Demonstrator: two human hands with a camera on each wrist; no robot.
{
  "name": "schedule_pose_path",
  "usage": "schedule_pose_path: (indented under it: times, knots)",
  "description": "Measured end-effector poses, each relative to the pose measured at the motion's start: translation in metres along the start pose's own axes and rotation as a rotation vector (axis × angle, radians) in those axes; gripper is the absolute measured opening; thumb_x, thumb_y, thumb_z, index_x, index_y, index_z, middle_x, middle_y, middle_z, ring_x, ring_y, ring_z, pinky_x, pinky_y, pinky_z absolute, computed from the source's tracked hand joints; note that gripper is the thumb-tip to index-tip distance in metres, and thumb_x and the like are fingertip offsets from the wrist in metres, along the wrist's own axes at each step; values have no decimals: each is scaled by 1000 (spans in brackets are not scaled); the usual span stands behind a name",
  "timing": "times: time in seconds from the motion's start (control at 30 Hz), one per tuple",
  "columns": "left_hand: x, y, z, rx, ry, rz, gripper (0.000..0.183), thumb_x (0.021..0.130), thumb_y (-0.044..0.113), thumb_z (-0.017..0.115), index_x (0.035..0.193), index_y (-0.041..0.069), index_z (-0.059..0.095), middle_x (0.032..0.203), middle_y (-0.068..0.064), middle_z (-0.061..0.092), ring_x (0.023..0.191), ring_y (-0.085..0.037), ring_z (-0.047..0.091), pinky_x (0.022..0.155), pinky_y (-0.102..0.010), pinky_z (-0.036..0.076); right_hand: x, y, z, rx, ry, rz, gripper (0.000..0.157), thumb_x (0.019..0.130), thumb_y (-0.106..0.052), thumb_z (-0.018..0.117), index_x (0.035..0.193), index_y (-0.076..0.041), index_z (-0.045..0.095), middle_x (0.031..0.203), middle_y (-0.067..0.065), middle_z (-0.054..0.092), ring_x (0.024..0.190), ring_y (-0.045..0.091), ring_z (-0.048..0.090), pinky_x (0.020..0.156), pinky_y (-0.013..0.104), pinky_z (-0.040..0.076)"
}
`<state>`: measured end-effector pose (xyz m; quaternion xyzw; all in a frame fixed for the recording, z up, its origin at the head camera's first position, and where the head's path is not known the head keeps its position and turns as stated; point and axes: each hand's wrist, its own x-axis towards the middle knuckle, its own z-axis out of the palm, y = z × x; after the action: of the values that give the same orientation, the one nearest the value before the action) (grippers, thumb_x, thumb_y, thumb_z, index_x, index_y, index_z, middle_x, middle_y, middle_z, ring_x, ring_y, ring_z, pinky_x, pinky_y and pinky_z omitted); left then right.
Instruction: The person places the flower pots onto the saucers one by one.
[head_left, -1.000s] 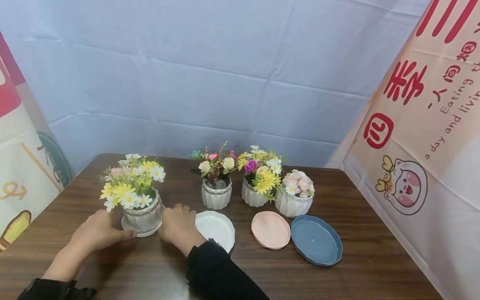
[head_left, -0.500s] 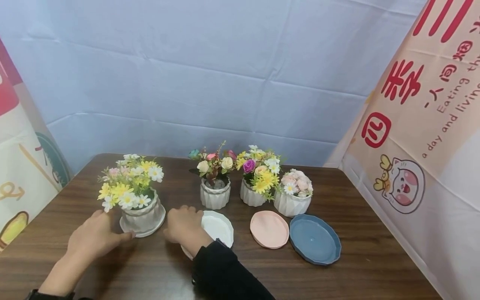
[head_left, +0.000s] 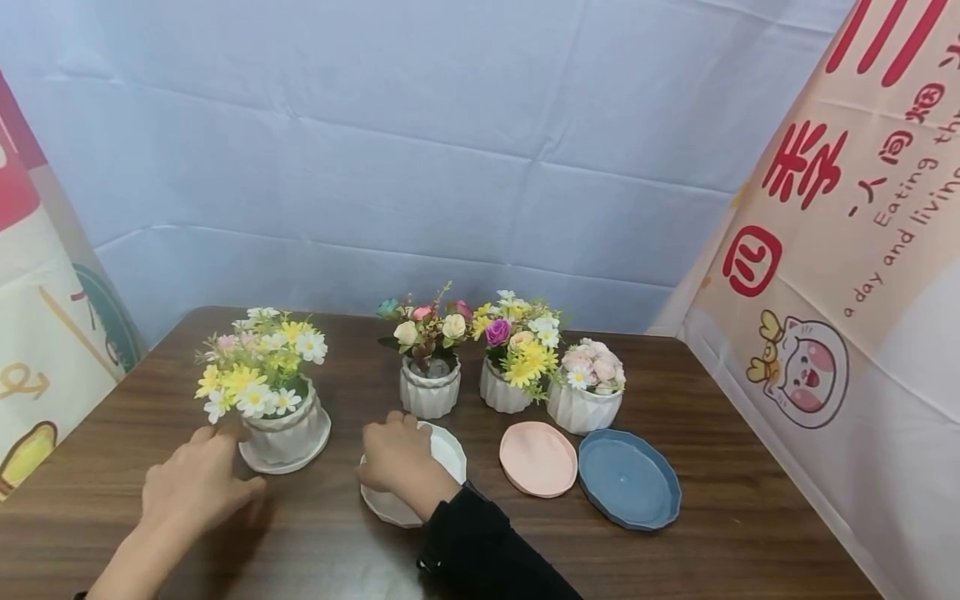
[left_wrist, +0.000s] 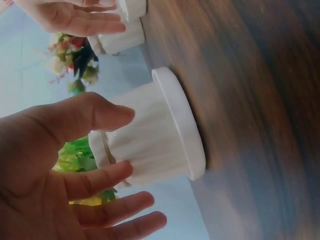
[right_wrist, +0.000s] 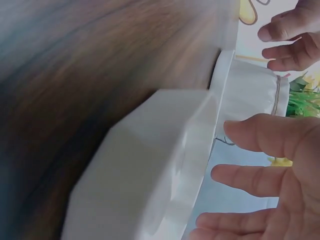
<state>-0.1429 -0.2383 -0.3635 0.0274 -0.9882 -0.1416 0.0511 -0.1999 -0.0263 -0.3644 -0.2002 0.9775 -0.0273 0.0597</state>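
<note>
My left hand (head_left: 197, 482) is beside a white flowerpot (head_left: 281, 435) of yellow and white artificial daisies. In the left wrist view its thumb and fingers (left_wrist: 102, 212) are spread and apart from one another, overlapping the pot's side. The pot stands upright on a white saucer (head_left: 318, 446). My right hand (head_left: 399, 457) hovers over a second white saucer (head_left: 450, 454) that carries no pot. From the right wrist, its fingers (right_wrist: 245, 177) look loosely extended, with nothing between them, above the angular rim of that saucer.
Along the back stand a pot of mixed roses (head_left: 430, 392), a pot with purple and yellow flowers (head_left: 506, 390) and a pot of pale pink blooms (head_left: 585, 410). A pink saucer (head_left: 538, 460) and a blue saucer (head_left: 630, 481) lie at the right of the wooden table (head_left: 720, 517).
My right hand has left the daisy pot's saucer and moved right, over the second white saucer. My left hand has drawn slightly away from the pot, which stays in place.
</note>
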Motion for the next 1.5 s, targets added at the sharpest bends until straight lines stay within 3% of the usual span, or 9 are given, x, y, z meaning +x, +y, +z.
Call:
schedule_pose_path:
  times: [0.1, 0.3, 0.4, 0.5, 0.63, 0.8, 1.0, 1.33, 1.5]
  knots:
    - [-2, 3, 3, -2, 3, 20, 56, 65, 34, 78, 107, 2, 60, 99, -27, 55, 82, -48, 55, 54, -59, 42, -3, 6, -1, -3, 3, -13, 28, 77, -31, 68, 102, -18, 67, 98, 8, 53, 98, 28, 48, 81, 47, 41]
    - [-3, 9, 11, 25, 55, 173, 51, 63, 29, 78, 106, 6, 63, 96, -22, 56, 80, -41, 58, 52, -54, 44, -5, 20, -1, 19, -8, -21, 30, 77, -31, 68, 104, -17, 66, 99, 7, 55, 98, 28, 49, 79, 45, 40]
    - [-5, 10, 13, 53, 68, 199, 52, 61, 31, 80, 105, 9, 63, 94, -19, 56, 80, -38, 59, 54, -54, 43, -5, 26, -3, 42, -19, -27, 36, 79, -32, 68, 111, -17, 65, 105, 8, 56, 101, 29, 49, 79, 46, 40]
    - [-7, 13, 14, 53, 48, 217, 56, 60, 36, 82, 106, 10, 63, 99, -18, 57, 83, -38, 59, 56, -57, 43, -5, 31, -4, 59, -24, -32, 38, 79, -32, 68, 114, -16, 64, 109, 9, 57, 104, 30, 49, 82, 48, 40]
    - [-7, 18, 18, 11, 25, 308, 52, 63, 33, 82, 106, 10, 62, 106, -16, 58, 88, -36, 60, 59, -58, 45, -6, 36, -4, 74, -31, -28, 38, 79, -32, 69, 112, -15, 64, 107, 8, 57, 103, 29, 49, 80, 47, 40]
    - [-5, 27, 23, -78, 17, 405, 46, 66, 25, 80, 106, 12, 63, 109, -11, 58, 90, -30, 60, 64, -51, 50, -7, 43, -4, 90, -30, -19, 38, 78, -33, 70, 111, -14, 64, 104, 7, 58, 99, 29, 50, 78, 47, 41]
    - [-1, 39, 26, -75, 9, 481, 51, 64, 29, 81, 108, 11, 63, 106, -9, 57, 88, -26, 59, 70, -47, 50, -7, 51, -4, 111, -45, 1, 44, 79, -33, 70, 118, -14, 63, 108, 8, 58, 103, 32, 50, 80, 49, 41]
    - [8, 49, 31, -80, 21, 522, 52, 62, 32, 81, 106, 14, 63, 106, -7, 58, 90, -27, 59, 72, -43, 49, -6, 64, -8, 160, -65, 32, 46, 80, -34, 70, 119, -12, 61, 108, 11, 56, 104, 33, 51, 83, 51, 41]
    - [14, 54, 32, -98, -30, 511, 52, 64, 30, 81, 109, 11, 63, 106, -8, 59, 94, -27, 59, 76, -45, 48, -3, 71, -7, 174, -74, 44, 44, 80, -34, 70, 116, -11, 61, 104, 10, 54, 102, 31, 50, 82, 51, 42]
